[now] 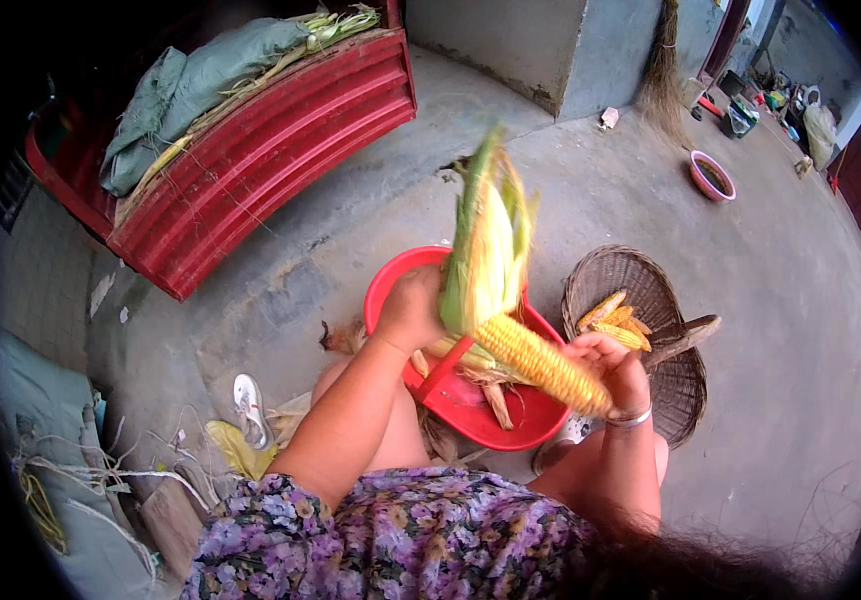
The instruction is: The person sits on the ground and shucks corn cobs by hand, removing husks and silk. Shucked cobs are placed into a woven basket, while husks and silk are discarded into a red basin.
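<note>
My left hand [412, 311] grips the green husk [487, 262] of an ear of corn over a red plastic basket [464, 416]. The husk stands up, blurred at its top, and the bare yellow corn cob [539, 360] slants down to the right. My right hand [622, 375], with a bracelet at the wrist, is beside the cob's lower end, fingers bent. The cob crosses in front of its palm, so its grip is unclear. Inside the basket, partly hidden by my hands, lies more husked corn [502, 401].
A wicker basket [689, 401] to the right holds several bare cobs [618, 322]. At upper left stands a red metal cart bed [273, 165] with a green sack [205, 75]. A pink basin [712, 176] and a straw broom [663, 90] are farther back. Ropes [108, 472] lie at left.
</note>
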The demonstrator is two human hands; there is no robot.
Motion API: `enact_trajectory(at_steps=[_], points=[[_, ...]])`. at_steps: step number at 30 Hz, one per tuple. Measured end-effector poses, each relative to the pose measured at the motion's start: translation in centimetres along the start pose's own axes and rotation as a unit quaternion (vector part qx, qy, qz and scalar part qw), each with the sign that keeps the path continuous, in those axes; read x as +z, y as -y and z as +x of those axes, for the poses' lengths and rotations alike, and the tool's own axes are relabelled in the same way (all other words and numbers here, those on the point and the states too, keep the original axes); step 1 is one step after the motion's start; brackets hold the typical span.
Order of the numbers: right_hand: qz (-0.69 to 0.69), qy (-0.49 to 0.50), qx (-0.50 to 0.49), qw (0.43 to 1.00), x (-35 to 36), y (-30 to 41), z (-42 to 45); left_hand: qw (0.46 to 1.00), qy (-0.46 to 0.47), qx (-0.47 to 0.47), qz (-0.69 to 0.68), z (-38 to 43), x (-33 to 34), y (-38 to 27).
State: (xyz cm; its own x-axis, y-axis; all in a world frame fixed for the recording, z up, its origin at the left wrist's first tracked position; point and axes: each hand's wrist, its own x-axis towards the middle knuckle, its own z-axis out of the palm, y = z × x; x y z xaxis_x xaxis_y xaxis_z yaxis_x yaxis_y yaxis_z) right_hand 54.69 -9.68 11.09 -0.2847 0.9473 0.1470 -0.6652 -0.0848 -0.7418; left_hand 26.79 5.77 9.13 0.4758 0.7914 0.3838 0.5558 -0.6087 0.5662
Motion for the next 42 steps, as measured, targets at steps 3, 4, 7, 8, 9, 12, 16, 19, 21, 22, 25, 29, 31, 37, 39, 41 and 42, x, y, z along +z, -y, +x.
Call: enact_trajectory(at_steps=[3, 4, 7, 8, 9, 12, 16, 19, 21, 22, 25, 29, 31, 37, 39, 41, 42], points=[[-0.217, -0.082, 0.138, 0.963, 0.5, -0.8, 0.0, 0.996, -0.001, 0.087, 0.031, -0.5, -0.8, 0.0], [-0.178, -0.059, 0.182, 0.965, 1.8, -1.4, 0.5, 0.996, -0.006, 0.086, 0.029, -0.5, -0.8, 0.1], [-0.137, -0.023, 0.281, 0.949, 5.9, -1.2, 1.2, 0.996, -0.011, 0.077, 0.035, -0.7, -1.2, -0.2], [-0.149, -0.015, 0.256, 0.955, 5.2, -2.5, 1.1, 0.997, -0.007, 0.07, 0.042, -0.8, -1.4, -0.5], [-0.139, -0.019, 0.256, 0.957, 5.2, -2.6, 1.1, 0.997, -0.003, 0.066, 0.047, -0.8, -1.4, -0.7], [-0.121, -0.036, 0.242, 0.962, 5.1, -3.1, 1.1, 0.997, -0.003, 0.039, 0.062, -0.9, -1.0, -1.2], [-0.118, -0.072, 0.221, 0.965, 6.1, -4.4, 1.1, 0.994, 0.045, -0.017, 0.096, -0.9, -1.0, -1.3], [-0.098, -0.075, 0.207, 0.971, 6.0, -5.4, 1.2, 0.992, 0.064, -0.031, 0.106, -0.8, -1.5, -1.4], [-0.086, -0.074, 0.195, 0.974, 5.8, -6.0, 1.3, 0.992, 0.057, -0.038, 0.108, -0.8, -1.1, -1.1], [-0.082, -0.076, 0.188, 0.976, 5.8, -6.3, 1.3, 0.991, 0.054, -0.038, 0.113, -0.8, -1.0, -0.9], [-0.145, -0.102, 0.133, 0.975, 5.7, -8.3, 1.6, 0.985, 0.023, -0.12, 0.119, -0.7, -0.4, -1.1], [-0.477, -0.205, -0.082, 0.851, 8.9, -14.3, 2.5, 0.937, 0.017, -0.34, 0.082, -0.7, 2.3, -3.9], [-0.274, -0.213, 0.07, 0.935, 6.7, -13.5, 3.3, 0.943, 0.036, -0.322, 0.077, -0.7, 2.4, -4.8], [-0.194, -0.23, 0.031, 0.953, 2.9, -11.9, 3.9, 0.945, 0.065, -0.319, 0.023, 0.7, 0.4, -4.3], [-0.105, -0.239, 0.048, 0.964, 3.7, -11.2, 3.6, 0.952, 0.023, -0.303, 0.046, 0.4, 0.6, -3.0], [0.001, -0.235, 0.07, 0.97, 3.9, -10.4, 3.5, 0.954, -0.024, -0.295, 0.044, 0.6, 0.2, -1.8], [0.021, -0.24, 0.086, 0.967, 3.6, -9.9, 3.4, 0.953, -0.032, -0.3, 0.036, 1.1, 0.0, -1.2]])
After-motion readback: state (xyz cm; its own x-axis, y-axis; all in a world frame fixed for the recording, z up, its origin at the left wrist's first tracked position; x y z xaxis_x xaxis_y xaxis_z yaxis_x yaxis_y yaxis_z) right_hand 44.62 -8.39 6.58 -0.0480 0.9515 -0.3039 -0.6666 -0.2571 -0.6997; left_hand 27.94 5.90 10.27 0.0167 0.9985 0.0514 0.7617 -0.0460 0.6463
